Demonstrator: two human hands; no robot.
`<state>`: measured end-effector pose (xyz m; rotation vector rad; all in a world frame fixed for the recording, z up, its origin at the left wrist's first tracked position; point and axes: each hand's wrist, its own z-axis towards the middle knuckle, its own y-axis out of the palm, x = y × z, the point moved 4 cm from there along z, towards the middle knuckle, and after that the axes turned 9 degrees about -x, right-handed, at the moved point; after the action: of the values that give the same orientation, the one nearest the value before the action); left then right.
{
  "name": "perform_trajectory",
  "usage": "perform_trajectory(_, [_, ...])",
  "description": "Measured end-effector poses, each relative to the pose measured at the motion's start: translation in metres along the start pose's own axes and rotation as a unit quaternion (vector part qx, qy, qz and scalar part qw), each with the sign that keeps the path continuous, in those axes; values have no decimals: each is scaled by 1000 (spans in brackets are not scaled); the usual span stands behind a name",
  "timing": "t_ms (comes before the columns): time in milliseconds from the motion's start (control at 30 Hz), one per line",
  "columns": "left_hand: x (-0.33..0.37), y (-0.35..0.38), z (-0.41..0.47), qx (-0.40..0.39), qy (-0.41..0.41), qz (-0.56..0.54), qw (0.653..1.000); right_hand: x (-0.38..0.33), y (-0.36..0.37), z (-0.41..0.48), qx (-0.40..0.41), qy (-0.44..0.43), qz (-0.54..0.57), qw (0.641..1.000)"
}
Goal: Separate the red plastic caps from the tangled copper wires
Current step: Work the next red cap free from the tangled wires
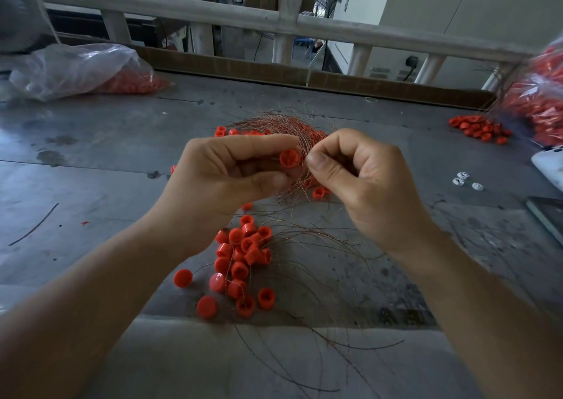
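A tangle of thin copper wires [289,127] with red plastic caps caught in it is held up over the grey table [106,161]. My left hand [225,173] grips the bundle, with one red cap [288,158] showing between its forefinger and thumb. My right hand [356,173] pinches the wires right beside that cap, fingers curled. Below my hands lies a pile of loose red caps [240,261] with stray copper strands [320,276] trailing toward the near edge.
A clear plastic bag of red caps [85,69] lies at the back left. Another bag of caps [539,103] sits at the right with a small heap of caps [478,129] beside it. Small white pieces [466,181] lie at the right. A railing [286,21] runs behind the table.
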<state>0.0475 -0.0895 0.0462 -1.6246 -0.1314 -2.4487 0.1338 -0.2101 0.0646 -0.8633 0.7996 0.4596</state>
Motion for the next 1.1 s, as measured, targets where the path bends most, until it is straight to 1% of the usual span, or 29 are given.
perform_trajectory(167, [0,-1,-1,0,2,-2,1000,1,1,0,3,6,-14,1000])
perform_trajectory(400, [-2,-3,1,-9,0,-25,1000,3,-5,2,29,14,-26,999])
perform_trajectory(567, [-1,-2,0,-14,1,-22,1000,1,-2,1,13,16,-29,999])
perform_trajectory(1000, [1,-1,-1,-16,1,-35,999,-1,-1,1,5,19,-24,1000])
perform_trajectory(1100, [2,-2,-1,-21,0,-56,998,-3,-2,0,1,21,5,1000])
